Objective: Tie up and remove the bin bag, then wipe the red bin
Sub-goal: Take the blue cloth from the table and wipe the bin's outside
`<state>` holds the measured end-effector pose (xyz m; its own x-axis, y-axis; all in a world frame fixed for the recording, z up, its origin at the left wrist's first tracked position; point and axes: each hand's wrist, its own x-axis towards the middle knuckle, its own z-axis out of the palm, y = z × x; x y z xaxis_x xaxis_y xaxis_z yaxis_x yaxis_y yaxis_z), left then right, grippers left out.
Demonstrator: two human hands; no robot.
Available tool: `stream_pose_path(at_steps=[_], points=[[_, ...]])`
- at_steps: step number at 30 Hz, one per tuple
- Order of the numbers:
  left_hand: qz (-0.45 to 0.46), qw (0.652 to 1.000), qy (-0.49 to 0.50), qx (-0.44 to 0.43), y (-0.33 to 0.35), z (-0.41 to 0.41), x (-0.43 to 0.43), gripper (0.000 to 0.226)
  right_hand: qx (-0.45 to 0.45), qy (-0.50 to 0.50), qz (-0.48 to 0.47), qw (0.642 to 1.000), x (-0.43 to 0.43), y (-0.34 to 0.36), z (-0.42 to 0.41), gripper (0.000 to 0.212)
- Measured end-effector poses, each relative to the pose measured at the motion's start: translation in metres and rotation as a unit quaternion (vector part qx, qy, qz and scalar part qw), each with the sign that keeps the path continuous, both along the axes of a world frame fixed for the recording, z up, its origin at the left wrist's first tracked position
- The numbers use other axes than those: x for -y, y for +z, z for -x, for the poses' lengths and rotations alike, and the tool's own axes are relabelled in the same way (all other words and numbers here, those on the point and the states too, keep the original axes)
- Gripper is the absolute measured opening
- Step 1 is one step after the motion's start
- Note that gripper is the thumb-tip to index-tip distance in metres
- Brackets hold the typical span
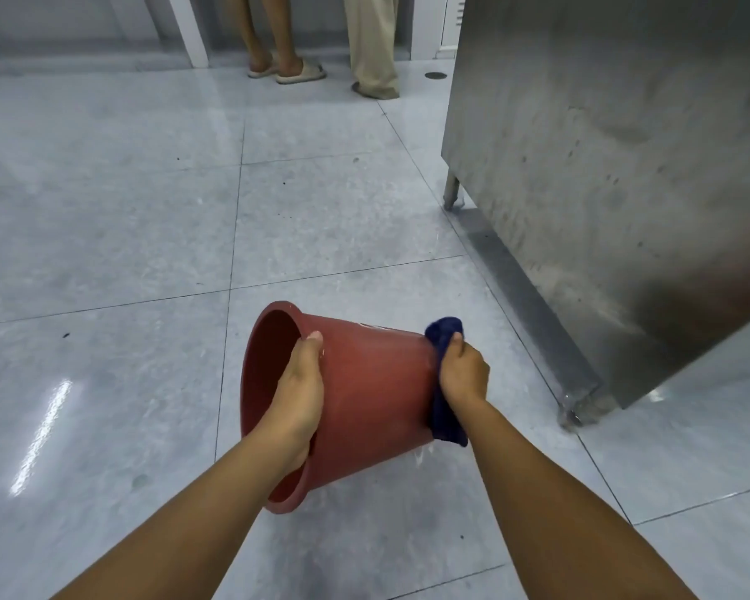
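The red bin (373, 396) is held on its side above the floor, its open mouth facing left and its base to the right. It has no bag in it. My left hand (297, 389) grips the rim, thumb on the outer wall and fingers inside. My right hand (464, 372) is closed on a dark blue cloth (444, 422) pressed flat against the bin's base. The bag is nowhere in view.
A stainless steel cabinet (602, 166) on short legs stands close on the right. Two people's legs (321, 41) are at the far end of the room. Grey glossy tiles (126, 231) stretch out to the left and ahead.
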<state>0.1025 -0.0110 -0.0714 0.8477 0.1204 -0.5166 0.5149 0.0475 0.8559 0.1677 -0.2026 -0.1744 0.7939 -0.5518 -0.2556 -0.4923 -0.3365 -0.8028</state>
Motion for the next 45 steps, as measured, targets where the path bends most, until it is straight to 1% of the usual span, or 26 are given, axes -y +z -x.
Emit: stream_pose_path(at_steps=[2,3,4,5,7,9,10,11,12,13,14,15,17,19,22,24,25,27,30,33,37,41,43,44,45], points=[[0.01,1.0,-0.005,-0.012,0.001,0.0,-0.002,0.05,-0.002,-0.1,-0.092,0.991,0.015,0.005,0.007,0.054],[0.019,1.0,-0.011,-0.014,0.003,-0.001,-0.005,0.051,0.01,-0.137,-0.123,0.983,0.022,0.011,0.014,0.052],[0.032,0.999,-0.017,-0.017,0.003,-0.001,-0.008,0.055,0.033,-0.152,-0.136,0.978,0.026,0.017,0.021,0.048],[0.044,0.999,-0.023,-0.022,0.004,-0.002,-0.011,0.064,0.061,-0.144,-0.133,0.979,0.027,0.025,0.029,0.045],[0.055,0.997,-0.032,-0.042,0.004,-0.003,-0.014,0.084,0.134,-0.096,-0.093,0.982,0.016,0.044,0.05,0.042],[0.053,0.996,-0.029,-0.073,0.004,-0.003,-0.01,0.092,0.214,-0.026,-0.04,0.976,-0.012,0.065,0.069,0.037],[0.054,0.994,-0.026,-0.086,0.005,-0.003,-0.005,0.089,0.254,0.022,-0.018,0.967,-0.029,0.073,0.077,0.034],[0.064,0.994,-0.023,-0.091,0.008,-0.004,0.0,0.082,0.281,0.08,-0.003,0.956,-0.048,0.078,0.082,0.034],[0.082,0.993,-0.018,-0.078,0.011,-0.006,0.005,0.071,0.29,0.143,0.003,0.946,-0.068,0.082,0.085,0.035],[0.108,0.993,-0.012,-0.053,0.013,-0.008,0.009,0.06,0.282,0.198,0.011,0.939,-0.085,0.085,0.087,0.042],[0.134,0.991,-0.007,-0.028,0.014,-0.011,0.012,0.053,0.27,0.236,0.031,0.933,-0.1,0.087,0.087,0.049],[0.154,0.988,-0.003,-0.009,0.015,-0.012,0.013,0.051,0.259,0.255,0.055,0.93,-0.108,0.089,0.084,0.054],[0.176,0.984,0.013,0.019,0.019,-0.013,0.012,0.048,0.233,0.275,0.087,0.929,-0.113,0.092,0.073,0.056],[0.177,0.983,0.023,0.029,0.022,-0.01,0.015,0.051,0.198,0.295,0.112,0.928,-0.109,0.095,0.059,0.056],[0.151,0.988,0.005,0.009,0.024,-0.001,0.028,0.064,0.098,0.322,0.122,0.934,-0.1,0.097,0.038,0.055],[0.133,0.991,0.016,0.0,0.021,0.003,0.036,0.065,0.048,0.337,0.125,0.932,-0.095,0.096,0.032,0.058],[0.115,0.993,0.021,-0.001,0.018,0.004,0.037,0.063,0.046,0.335,0.128,0.932,-0.093,0.094,0.032,0.058],[0.066,0.998,0.017,-0.004,0.011,0.004,0.035,0.058,0.077,0.315,0.149,0.934,-0.089,0.09,0.036,0.055],[0.013,1.0,-0.021,-0.007,-0.002,0.002,0.023,0.056,0.115,0.297,0.198,0.927,-0.083,0.081,0.043,0.048],[-0.009,0.999,-0.037,-0.007,-0.007,0.005,0.015,0.056,0.077,0.283,0.23,0.928,-0.064,0.069,0.044,0.052],[-0.045,0.998,-0.049,0.006,-0.013,0.009,0.018,0.053,0.023,0.231,0.248,0.941,-0.017,0.048,0.049,0.054],[-0.048,0.995,-0.086,0.026,-0.013,0.013,0.029,0.051,-0.051,0.167,0.197,0.965,0.027,0.029,0.057,0.059],[-0.058,0.992,-0.104,0.048,-0.009,0.015,0.034,0.049,-0.085,0.142,0.193,0.967,0.046,0.018,0.058,0.054],[-0.065,0.99,-0.113,0.059,-0.006,0.017,0.035,0.049,-0.098,0.121,0.166,0.974,0.055,0.012,0.057,0.053],[-0.071,0.988,-0.12,0.067,-0.004,0.018,0.036,0.049,-0.101,0.079,0.109,0.986,0.064,0.008,0.056,0.053]])
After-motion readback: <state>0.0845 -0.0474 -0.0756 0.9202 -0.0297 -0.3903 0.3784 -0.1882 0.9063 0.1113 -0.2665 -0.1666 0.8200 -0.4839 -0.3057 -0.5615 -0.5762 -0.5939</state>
